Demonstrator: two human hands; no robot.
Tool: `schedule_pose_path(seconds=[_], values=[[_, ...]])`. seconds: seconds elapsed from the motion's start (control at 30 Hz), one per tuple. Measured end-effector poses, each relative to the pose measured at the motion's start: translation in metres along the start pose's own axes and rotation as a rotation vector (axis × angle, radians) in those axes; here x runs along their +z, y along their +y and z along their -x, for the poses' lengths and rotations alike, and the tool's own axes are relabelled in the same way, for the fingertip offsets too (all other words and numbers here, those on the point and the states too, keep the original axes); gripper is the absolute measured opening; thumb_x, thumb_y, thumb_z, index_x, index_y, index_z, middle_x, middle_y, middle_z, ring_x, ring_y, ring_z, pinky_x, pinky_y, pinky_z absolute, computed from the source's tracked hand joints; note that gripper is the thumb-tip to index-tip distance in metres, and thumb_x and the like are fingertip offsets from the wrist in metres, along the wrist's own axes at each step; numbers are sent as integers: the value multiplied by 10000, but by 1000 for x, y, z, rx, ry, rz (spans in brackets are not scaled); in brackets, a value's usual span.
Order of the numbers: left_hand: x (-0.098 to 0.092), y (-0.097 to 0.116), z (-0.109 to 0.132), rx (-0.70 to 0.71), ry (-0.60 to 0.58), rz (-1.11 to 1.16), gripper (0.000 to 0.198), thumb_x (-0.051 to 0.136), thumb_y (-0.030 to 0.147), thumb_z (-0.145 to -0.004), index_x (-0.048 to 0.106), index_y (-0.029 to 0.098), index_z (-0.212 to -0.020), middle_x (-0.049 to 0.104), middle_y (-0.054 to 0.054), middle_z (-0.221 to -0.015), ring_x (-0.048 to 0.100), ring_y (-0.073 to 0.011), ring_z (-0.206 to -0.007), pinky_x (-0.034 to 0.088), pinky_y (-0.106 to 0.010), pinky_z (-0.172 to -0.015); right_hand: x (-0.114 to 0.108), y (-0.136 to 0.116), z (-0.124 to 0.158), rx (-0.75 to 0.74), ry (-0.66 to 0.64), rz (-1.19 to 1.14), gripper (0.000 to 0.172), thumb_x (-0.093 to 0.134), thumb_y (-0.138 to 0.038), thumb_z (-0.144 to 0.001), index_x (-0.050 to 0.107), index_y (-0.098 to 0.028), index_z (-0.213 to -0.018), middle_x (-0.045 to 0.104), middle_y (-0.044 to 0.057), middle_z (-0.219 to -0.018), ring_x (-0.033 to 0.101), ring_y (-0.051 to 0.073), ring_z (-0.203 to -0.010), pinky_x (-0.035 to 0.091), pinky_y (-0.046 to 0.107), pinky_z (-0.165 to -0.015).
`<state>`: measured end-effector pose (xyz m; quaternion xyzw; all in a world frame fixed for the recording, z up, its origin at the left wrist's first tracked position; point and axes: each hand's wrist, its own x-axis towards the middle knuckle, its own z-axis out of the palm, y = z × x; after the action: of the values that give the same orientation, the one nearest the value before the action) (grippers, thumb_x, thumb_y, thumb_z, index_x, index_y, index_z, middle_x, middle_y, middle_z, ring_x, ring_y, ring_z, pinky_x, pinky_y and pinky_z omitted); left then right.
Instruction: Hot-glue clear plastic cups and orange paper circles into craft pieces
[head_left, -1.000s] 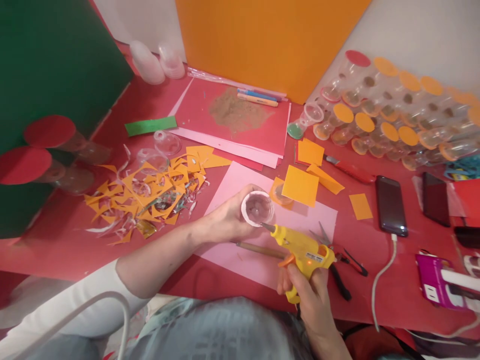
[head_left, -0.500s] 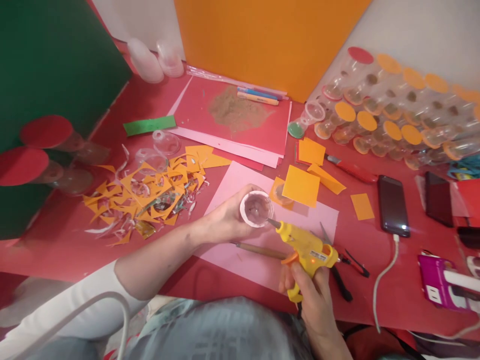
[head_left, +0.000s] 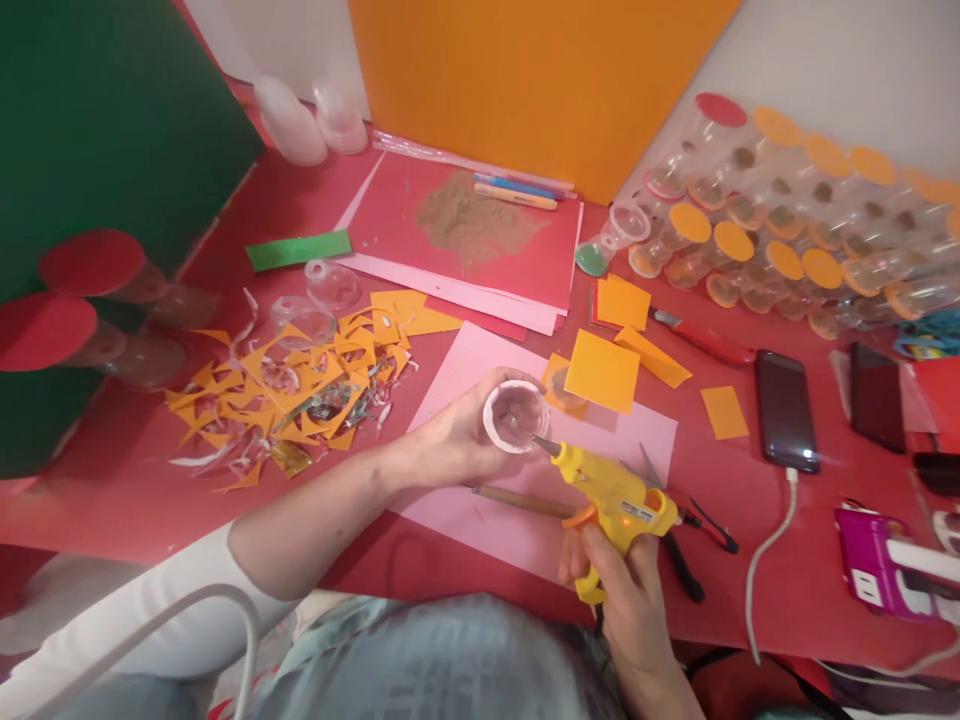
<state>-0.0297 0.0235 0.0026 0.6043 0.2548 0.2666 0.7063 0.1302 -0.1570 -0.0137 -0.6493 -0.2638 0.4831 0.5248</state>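
My left hand (head_left: pixel 465 430) is wrapped round a clear plastic cup piece (head_left: pixel 517 418), its round mouth tipped up toward me. A whitish rim runs round that mouth. In my right hand (head_left: pixel 615 580) is a yellow glue gun (head_left: pixel 611 495), with fingers at its orange trigger and a small orange light glowing on its body. The gun's metal nozzle meets the lower right of the cup's rim; whether it touches cannot be told. Beneath both hands lies a pink sheet (head_left: pixel 480 520), with a wooden-handled tool (head_left: pixel 521 500) across it. An orange square (head_left: pixel 602 372) sits just beyond the cup.
Orange paper scraps (head_left: pixel 300 380) are heaped at left. Sand (head_left: pixel 476 220) lies on a red sheet at the back. Many bottle shapes with orange discs (head_left: pixel 784 260) stand at right, near a red cutter (head_left: pixel 705 335), a phone (head_left: pixel 786 410) on a cable and black-handled scissors (head_left: pixel 682 570).
The cup has turned or shifted very slightly to the right in my left hand. The glue gun's nozzle stays at its rim; all else looks the same.
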Motion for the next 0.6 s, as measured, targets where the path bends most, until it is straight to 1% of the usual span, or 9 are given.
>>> schedule_pose_path(seconds=[0.07, 0.13, 0.27, 0.4, 0.6], values=[[0, 0, 0, 5, -38, -5, 422, 758, 250, -763, 529, 211, -1115, 631, -34, -998, 622, -168, -895, 526, -315, -843, 0, 0, -1, -7, 1, -4, 461, 701, -503, -908, 602, -207, -568, 588, -7, -481, 568, 136, -419, 500, 253, -461], [0, -2, 1, 7, -61, -1, 368, 754, 268, -789, 534, 203, -1077, 656, -54, -1024, 649, -180, -919, 535, -329, -854, 0, -1, -1, -20, 0, -9, 475, 694, -514, -909, 597, -207, -560, 575, -9, -470, 561, 130, -415, 486, 242, -454], [3, -10, 1, 5, -57, 17, 343, 765, 284, -813, 505, 197, -1019, 700, -107, -1084, 695, -224, -1003, 550, -384, -899, 0, -1, -2, -30, -9, -4, 468, 682, -504, -917, 592, -206, -567, 570, -13, -471, 546, 125, -402, 496, 247, -458], [3, -14, 0, 34, -30, 14, 365, 787, 270, -790, 493, 197, -993, 699, -93, -1056, 705, -207, -979, 562, -355, -878, -2, 2, -1, -44, -65, 28, 444, 683, -473, -927, 614, -200, -585, 596, -3, -484, 583, 137, -428, 509, 245, -466], [2, -8, 0, 20, -62, -2, 319, 761, 269, -825, 505, 185, -995, 718, -109, -1052, 702, -196, -942, 555, -335, -832, -2, 2, -1, -45, -30, -14, 450, 682, -471, -929, 602, -201, -578, 577, -16, -473, 562, 124, -404, 496, 235, -449]])
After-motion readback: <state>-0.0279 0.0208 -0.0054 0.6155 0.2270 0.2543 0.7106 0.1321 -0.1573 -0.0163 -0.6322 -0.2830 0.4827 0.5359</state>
